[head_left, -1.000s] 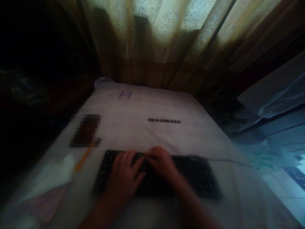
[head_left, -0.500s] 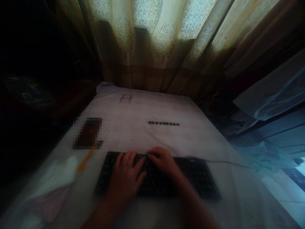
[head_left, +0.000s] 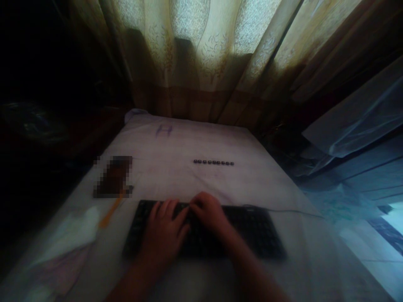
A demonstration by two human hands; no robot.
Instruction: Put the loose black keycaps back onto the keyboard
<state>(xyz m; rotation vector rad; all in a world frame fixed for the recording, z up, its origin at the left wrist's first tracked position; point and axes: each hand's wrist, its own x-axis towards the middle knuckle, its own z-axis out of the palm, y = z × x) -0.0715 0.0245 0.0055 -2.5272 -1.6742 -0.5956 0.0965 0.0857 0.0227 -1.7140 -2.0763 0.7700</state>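
Observation:
A black keyboard (head_left: 252, 230) lies across the near part of the cloth-covered table. My left hand (head_left: 165, 230) rests on its left half, palm down, with the fingers stretched out and apart. Close beside the left thumb, my right hand (head_left: 209, 212) is at the keyboard's upper middle, its fingers curled and pressed together. Whatever is between the right fingertips, if anything, is hidden. Beyond the keyboard, several small dark pieces that look like keycaps (head_left: 214, 162) form a neat row on the cloth.
A blurred-out dark rectangular object (head_left: 113, 176) lies at the left, with an orange strip-like tool (head_left: 110, 212) by it. Nearer is a crumpled white and pink cloth (head_left: 69, 239). A cable (head_left: 292, 211) runs right from the keyboard. Curtains (head_left: 214, 63) hang behind the table (head_left: 208, 138).
The whole view has shifted slightly. My right hand has edged a little left, closer to my left thumb. My left hand stays on the keyboard, and the row of small pieces is unchanged.

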